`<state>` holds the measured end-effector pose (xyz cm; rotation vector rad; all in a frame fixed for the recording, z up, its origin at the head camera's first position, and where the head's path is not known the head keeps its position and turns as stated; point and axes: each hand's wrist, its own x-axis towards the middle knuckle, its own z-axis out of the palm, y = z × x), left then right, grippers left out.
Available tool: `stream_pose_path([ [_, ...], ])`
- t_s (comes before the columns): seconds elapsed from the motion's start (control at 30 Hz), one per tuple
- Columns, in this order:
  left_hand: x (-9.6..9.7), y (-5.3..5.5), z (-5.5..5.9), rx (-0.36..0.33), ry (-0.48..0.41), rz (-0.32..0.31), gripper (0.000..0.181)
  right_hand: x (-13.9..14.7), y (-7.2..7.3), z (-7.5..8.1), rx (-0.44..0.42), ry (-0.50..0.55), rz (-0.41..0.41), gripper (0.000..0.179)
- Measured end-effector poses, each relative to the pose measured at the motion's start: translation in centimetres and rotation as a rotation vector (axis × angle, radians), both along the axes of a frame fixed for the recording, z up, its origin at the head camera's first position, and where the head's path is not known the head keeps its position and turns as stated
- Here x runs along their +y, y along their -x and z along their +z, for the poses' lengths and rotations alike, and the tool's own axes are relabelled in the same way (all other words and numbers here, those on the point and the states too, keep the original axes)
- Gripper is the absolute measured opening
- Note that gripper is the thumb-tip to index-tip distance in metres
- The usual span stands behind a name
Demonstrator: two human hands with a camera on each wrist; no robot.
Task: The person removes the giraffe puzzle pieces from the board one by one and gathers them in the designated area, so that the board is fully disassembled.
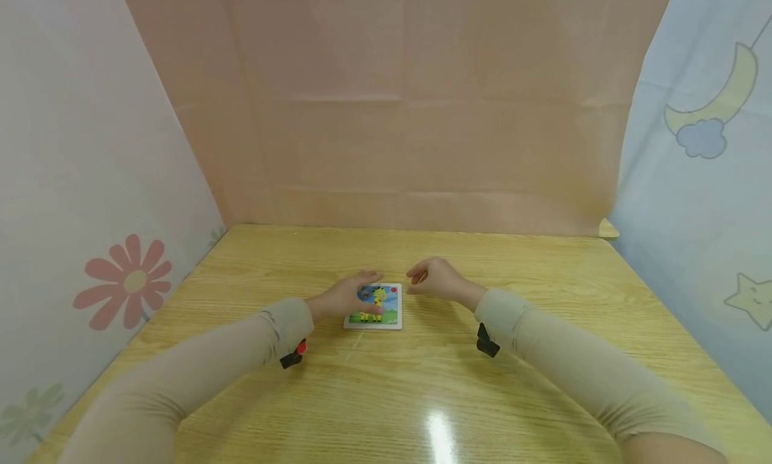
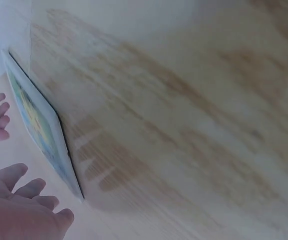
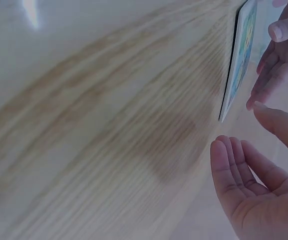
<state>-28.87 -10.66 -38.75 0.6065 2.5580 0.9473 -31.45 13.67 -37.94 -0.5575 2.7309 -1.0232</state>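
A square, white-edged picture board [image 1: 392,311] with a yellow giraffe on it lies flat on the table. My left hand [image 1: 346,299] hovers at its left side and covers part of the picture, its thumb and fingers spread. From the left wrist view, those fingers [image 2: 31,189] appear apart from the board [image 2: 36,120]. To the right of the board, my right hand [image 1: 439,279] is raised above the table with loosely bent fingers. Nothing sits between its thumb and fingertips [image 3: 221,150] in the right wrist view.
The wooden table [image 1: 386,390] runs back to a brown paper-like backdrop [image 1: 398,115]. Pale walls with printed pictures stand at both sides, a red flower [image 1: 134,281] on the left and a moon [image 1: 718,105] on the right. Both sleeves carry black wrist devices.
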Motion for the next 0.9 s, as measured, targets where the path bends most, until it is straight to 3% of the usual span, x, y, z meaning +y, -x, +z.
stream_pose_path([
  [0.47, 0.6, 0.1, -1.3, 0.022, 0.032, 0.005, 0.083, -2.1, 0.3, -0.7, -0.134, 0.009, -0.105, 0.019],
  [0.9, 0.8, 0.1, -1.5, 0.053, 0.014, 0.029, 0.081, -3.4, -0.1, -0.9, -0.091, 0.001, -0.125, 0.025],
])
